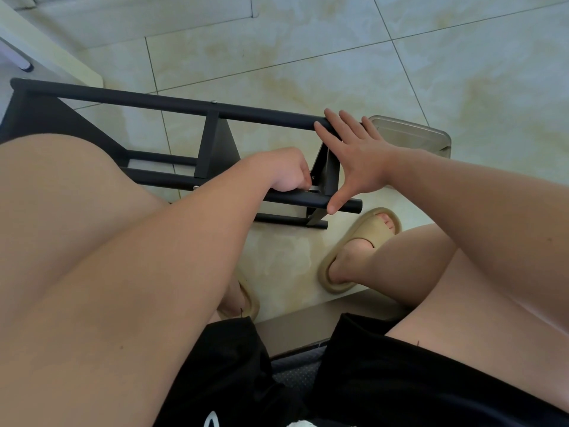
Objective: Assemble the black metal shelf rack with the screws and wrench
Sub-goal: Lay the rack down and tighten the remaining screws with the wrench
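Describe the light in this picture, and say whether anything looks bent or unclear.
Head view: soft light, weak shadows under the black rack; the wide lens slightly bows the floor tile lines; the left hand hides most of the silvery tool it grips.

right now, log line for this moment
rack: lying on floor | left hand: pinches silver piece at near joint | right hand: open, spans two tubes

The tiled floor [308,41] is carrying the black shelf rack [154,103] (lying sideways), a steel tray [412,132] sitting just beyond.
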Available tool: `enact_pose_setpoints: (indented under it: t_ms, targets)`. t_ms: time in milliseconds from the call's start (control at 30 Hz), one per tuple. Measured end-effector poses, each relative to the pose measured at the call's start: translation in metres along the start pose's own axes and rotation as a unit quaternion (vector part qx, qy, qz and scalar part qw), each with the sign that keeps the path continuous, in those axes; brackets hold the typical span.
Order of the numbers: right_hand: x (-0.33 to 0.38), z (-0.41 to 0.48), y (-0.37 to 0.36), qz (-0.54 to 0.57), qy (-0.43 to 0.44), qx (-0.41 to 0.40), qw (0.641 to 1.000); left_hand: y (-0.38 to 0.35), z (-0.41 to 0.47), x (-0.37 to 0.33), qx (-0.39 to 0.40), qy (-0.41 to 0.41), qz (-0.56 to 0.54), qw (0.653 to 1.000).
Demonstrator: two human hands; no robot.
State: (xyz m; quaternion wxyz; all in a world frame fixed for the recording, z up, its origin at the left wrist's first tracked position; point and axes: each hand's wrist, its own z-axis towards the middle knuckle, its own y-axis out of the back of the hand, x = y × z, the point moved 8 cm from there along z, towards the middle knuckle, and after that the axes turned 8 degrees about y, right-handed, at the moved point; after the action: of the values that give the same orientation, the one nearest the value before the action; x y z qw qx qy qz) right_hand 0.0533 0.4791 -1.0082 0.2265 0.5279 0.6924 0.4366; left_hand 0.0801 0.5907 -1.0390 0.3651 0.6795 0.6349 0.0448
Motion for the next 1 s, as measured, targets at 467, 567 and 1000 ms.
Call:
enact_pose_setpoints:
  t_ms: [467,567,1000]
  targets:
    - [0.001,0.0,0.0,0.002,-0.001,-0.001,1.0,-0.005,0.013,0.012,-0.017,0.09,-0.342,0.935]
    - [0.0,0.0,0.0,0.002,-0.001,-0.002,1.0,-0.007,0.011,0.012,-0.032,0.116,-0.391,0.913]
    - [0.0,0.0,0.0,-0.003,-0.002,-0.003,1.0,-0.005,0.006,0.005,-0.057,0.104,-0.41,0.904]
